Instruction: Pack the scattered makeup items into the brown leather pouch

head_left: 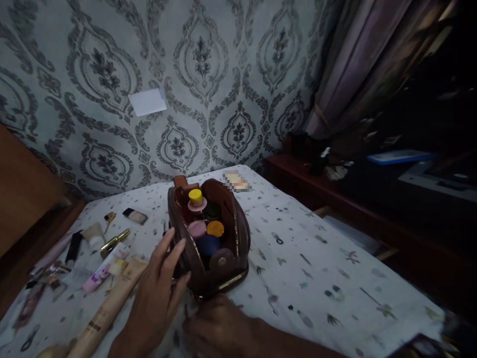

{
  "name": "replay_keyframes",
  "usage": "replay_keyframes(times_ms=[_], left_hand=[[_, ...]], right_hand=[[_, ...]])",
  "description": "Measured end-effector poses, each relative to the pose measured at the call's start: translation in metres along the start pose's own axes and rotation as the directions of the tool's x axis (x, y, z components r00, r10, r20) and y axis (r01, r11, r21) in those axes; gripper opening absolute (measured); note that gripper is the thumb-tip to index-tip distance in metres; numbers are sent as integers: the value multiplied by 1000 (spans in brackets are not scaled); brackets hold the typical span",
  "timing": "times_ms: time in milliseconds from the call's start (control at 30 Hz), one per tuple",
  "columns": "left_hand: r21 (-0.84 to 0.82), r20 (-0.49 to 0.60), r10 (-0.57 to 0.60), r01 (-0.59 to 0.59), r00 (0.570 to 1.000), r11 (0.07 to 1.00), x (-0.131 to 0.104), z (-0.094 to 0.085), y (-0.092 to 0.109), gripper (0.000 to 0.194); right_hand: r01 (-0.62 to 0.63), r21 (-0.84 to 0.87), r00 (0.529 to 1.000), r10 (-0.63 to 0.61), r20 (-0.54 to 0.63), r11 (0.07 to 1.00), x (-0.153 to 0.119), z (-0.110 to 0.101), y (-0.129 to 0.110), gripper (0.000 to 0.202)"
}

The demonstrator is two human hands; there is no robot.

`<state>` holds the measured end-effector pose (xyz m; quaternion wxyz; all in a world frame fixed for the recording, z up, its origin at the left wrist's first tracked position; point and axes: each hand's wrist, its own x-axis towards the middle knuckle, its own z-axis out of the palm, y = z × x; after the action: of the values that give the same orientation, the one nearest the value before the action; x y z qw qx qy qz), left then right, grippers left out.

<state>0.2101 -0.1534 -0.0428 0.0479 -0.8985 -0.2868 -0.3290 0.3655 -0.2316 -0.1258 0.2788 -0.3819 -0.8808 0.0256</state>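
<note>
A dark brown cosmetic bag stands unzipped on the bed-like surface with its mouth spread. Inside I see a yellow-capped container, a pink lid, an orange lid and a dark blue item. My left hand is open, its fingers apart along the bag's left side; whether it presses on the leather is unclear. Low at the bag's front, my right hand is closed, knuckles up. Its fingertips are hidden, so anything in them cannot be made out.
Left of the bag lie a long beige tube, a pink-white tube, a gold tube, a small bottle and several other cosmetics. A blurred-out packet lies behind. Dark red furniture borders the right side.
</note>
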Motion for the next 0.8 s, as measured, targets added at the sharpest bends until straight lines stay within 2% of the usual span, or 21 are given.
replay_keyframes(times_ms=[200,400,533,633,800], left_hand=[[16,1,-82,82,997,997,-24,-4,-6,48],[8,14,-16,16,1000,1000,-49,0,-17,29],[-43,102,-30,35,994,998,-62,1,-21,26],[-33,164,-61,68,985,997,-70,0,-26,26],[-20,250,-82,90,965,996,-76,-2,-34,25]], right_hand=[[-28,83,999,26,34,996,5,-16,-5,16],[-29,104,999,26,28,994,2,-14,-3,15],[-31,104,999,32,-8,994,1,-10,-2,20],[-32,158,996,46,-82,987,2,-9,-3,28],[-24,251,988,61,-143,968,15,-17,-7,30]])
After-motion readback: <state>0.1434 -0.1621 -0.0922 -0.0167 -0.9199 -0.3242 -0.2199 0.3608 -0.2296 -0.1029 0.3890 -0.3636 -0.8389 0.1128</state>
